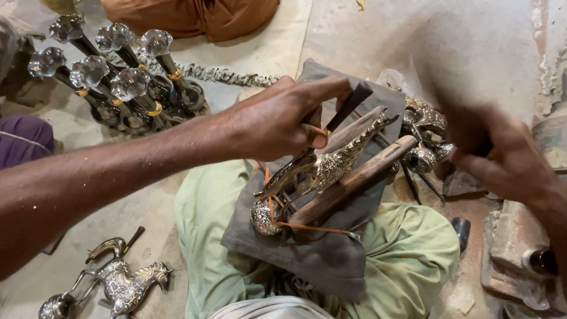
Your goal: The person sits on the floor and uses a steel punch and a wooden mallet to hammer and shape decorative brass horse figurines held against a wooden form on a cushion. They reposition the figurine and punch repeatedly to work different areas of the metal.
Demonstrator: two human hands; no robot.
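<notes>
Bird figure: silver-coloured metal bird (328, 166), finely engraved, lying tilted on a wooden block (360, 177) across the person's lap, its round base at the lower left and its long tail pointing up to the right.
Padding: grey cloth (305, 246) folded under the block, resting on the light green trousers (401, 252) of the seated person.
Cord: orange string (303, 226) looped round the bird's round base and running across the cloth.
Left hand: left hand (280, 119) reaches in from the left, fingers pinched together on a thin dark chisel (347, 109) whose lower end meets the bird's back.
Right hand: right hand (502, 154) is blurred, held above and to the right of the bird; fingers curled, but I cannot tell what they are clamped on.
Nearby metalwork: more engraved silver pieces (425, 133) lie just beyond the block's far end, between the two hands.
On the floor, left: a finished horse figure (123, 283) lies on its side, well apart from the lap.
Behind: a cluster of dark stands with faceted glass tops (111, 65) stands upright beside another person's brown clothing (195, 6).
</notes>
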